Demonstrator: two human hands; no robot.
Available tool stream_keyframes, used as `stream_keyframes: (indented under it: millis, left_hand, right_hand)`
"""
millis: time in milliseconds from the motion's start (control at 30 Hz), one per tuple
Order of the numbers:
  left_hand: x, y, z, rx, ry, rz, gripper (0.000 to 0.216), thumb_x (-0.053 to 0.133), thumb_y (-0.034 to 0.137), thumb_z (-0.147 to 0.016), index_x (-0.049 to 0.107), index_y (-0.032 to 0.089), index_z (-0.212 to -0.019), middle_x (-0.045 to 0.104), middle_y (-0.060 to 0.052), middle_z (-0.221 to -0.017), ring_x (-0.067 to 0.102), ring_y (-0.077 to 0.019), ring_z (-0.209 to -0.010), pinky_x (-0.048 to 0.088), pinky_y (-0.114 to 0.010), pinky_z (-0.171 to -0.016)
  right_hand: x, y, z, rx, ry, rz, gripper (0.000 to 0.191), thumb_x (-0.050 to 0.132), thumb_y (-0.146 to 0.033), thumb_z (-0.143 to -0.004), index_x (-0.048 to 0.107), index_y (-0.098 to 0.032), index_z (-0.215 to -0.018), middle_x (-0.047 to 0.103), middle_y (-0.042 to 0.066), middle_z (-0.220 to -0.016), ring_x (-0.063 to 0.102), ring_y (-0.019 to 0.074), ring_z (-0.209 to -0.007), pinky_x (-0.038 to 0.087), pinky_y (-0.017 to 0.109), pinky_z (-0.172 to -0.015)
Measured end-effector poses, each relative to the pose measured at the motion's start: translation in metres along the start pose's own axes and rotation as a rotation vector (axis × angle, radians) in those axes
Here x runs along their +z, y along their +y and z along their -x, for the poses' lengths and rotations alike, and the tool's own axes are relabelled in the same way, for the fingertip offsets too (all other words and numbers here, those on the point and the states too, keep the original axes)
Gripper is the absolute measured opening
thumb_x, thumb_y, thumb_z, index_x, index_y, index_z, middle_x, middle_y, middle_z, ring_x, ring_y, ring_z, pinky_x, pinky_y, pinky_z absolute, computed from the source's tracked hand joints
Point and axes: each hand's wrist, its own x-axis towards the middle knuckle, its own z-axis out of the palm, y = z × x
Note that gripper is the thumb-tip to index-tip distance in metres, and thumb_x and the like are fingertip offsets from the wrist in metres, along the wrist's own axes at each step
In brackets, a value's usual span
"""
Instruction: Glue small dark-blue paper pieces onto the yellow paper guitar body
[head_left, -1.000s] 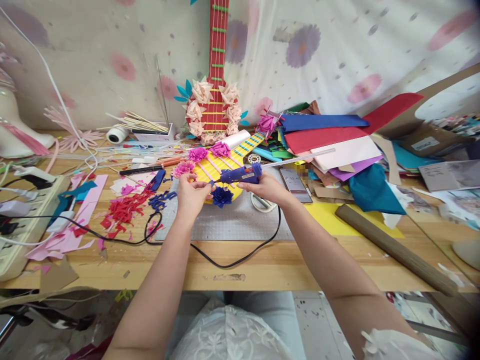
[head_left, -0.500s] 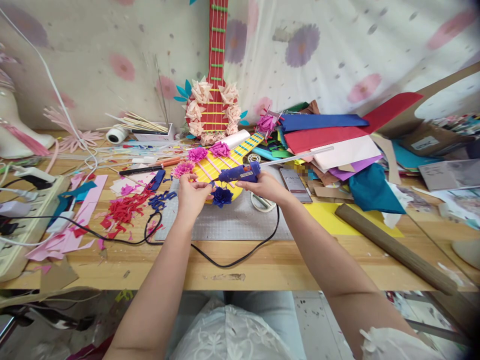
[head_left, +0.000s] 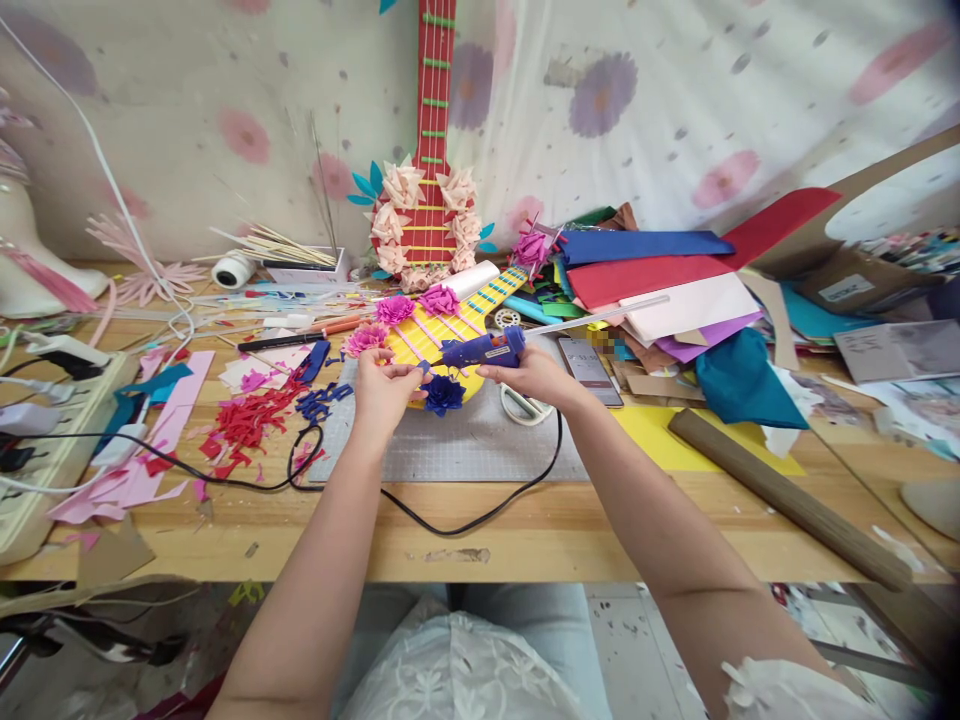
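My right hand [head_left: 536, 375] is wrapped round the handle of a blue hot glue gun [head_left: 484, 349], its nozzle pointing left and a clear glue stick [head_left: 600, 315] reaching out behind. My left hand [head_left: 386, 385] is closed in a pinch on a small blue paper piece [head_left: 425, 371], just left of the nozzle. Beneath both hands lies a yellow paper guitar [head_left: 409, 347] with pink strips. A dark blue paper flower [head_left: 444, 395] sits at its lower edge, and pink paper flowers [head_left: 394, 309] line its upper left.
A grey cutting mat [head_left: 480, 450] lies under the guitar, crossed by the black cord [head_left: 450, 532]. Red paper scraps [head_left: 251, 415] and a power strip [head_left: 67, 450] are on the left. A phone [head_left: 585, 365], a brown roll [head_left: 787, 500] and stacked coloured paper [head_left: 652, 275] are on the right. Behind stands a red guitar [head_left: 431, 230].
The glue gun in my right hand has shifted slightly right, so its nozzle is farther from the pinched blue paper piece. My left hand stays in nearly the same place.
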Motion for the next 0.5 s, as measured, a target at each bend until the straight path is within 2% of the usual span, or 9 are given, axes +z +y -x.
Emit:
stream_keyframes:
  millis: [133, 200, 267, 333, 433, 500]
  left_hand:
    - [-0.007, 0.0, -0.003, -0.013, 0.014, 0.033, 0.045, 0.068, 0.008, -0.059, 0.035, 0.021, -0.087, 0.061, 0.006, -0.06, 0.068, -0.0182, -0.061, 0.054, -0.024, -0.048]
    - [-0.012, 0.0, -0.005, -0.015, 0.032, 0.041, 0.047, 0.071, 0.01, -0.057, 0.036, 0.021, -0.087, 0.061, 0.005, -0.063, 0.068, -0.018, -0.061, 0.053, -0.024, -0.048]
    - [-0.017, 0.0, -0.006, -0.01, 0.045, 0.045, 0.048, 0.073, 0.011, -0.056, 0.037, 0.021, -0.087, 0.062, 0.004, -0.066, 0.068, -0.0175, -0.061, 0.053, -0.023, -0.047]
    - [-0.021, 0.0, -0.007, -0.005, 0.055, 0.047, 0.048, 0.073, 0.012, -0.055, 0.038, 0.021, -0.087, 0.062, 0.003, -0.068, 0.067, -0.0169, -0.06, 0.052, -0.023, -0.047]
    - [-0.025, 0.001, -0.007, -0.004, 0.063, 0.046, 0.047, 0.073, 0.013, -0.055, 0.038, 0.02, -0.086, 0.061, 0.004, -0.069, 0.067, -0.0159, -0.06, 0.052, -0.023, -0.046]
    - [-0.026, 0.001, -0.007, -0.008, 0.065, 0.038, 0.046, 0.072, 0.012, -0.056, 0.038, 0.021, -0.086, 0.059, 0.005, -0.068, 0.066, -0.0149, -0.059, 0.052, -0.022, -0.045]
  right_hand:
    - [-0.017, 0.008, 0.001, 0.099, 0.097, 0.009, 0.041, 0.068, -0.055, -0.063, 0.066, -0.016, -0.077, 0.059, 0.001, -0.06, 0.05, 0.0115, -0.051, 0.041, 0.026, -0.051]
    - [-0.028, 0.023, -0.001, 0.164, 0.2, 0.021, 0.044, 0.064, -0.059, -0.064, 0.063, -0.015, -0.068, 0.051, -0.001, -0.049, 0.041, 0.0088, -0.042, 0.035, 0.024, -0.044]
    - [-0.036, 0.043, -0.004, 0.254, 0.359, 0.054, 0.047, 0.063, -0.061, -0.064, 0.064, -0.015, -0.072, 0.051, -0.001, -0.047, 0.04, 0.0092, -0.04, 0.034, 0.025, -0.043]
    - [-0.038, 0.065, -0.008, 0.321, 0.48, 0.132, 0.048, 0.061, -0.059, -0.066, 0.065, -0.013, -0.08, 0.057, 0.002, -0.053, 0.047, 0.0123, -0.043, 0.037, 0.026, -0.045]
    - [-0.033, 0.09, -0.012, 0.334, 0.493, 0.286, 0.049, 0.06, -0.055, -0.069, 0.066, -0.011, -0.089, 0.067, 0.01, -0.073, 0.061, 0.0208, -0.065, 0.045, 0.03, -0.059]
    - [-0.028, 0.098, -0.013, 0.354, 0.466, 0.371, 0.049, 0.059, -0.055, -0.07, 0.066, -0.011, -0.091, 0.069, 0.014, -0.085, 0.063, 0.0248, -0.078, 0.046, 0.032, -0.067]
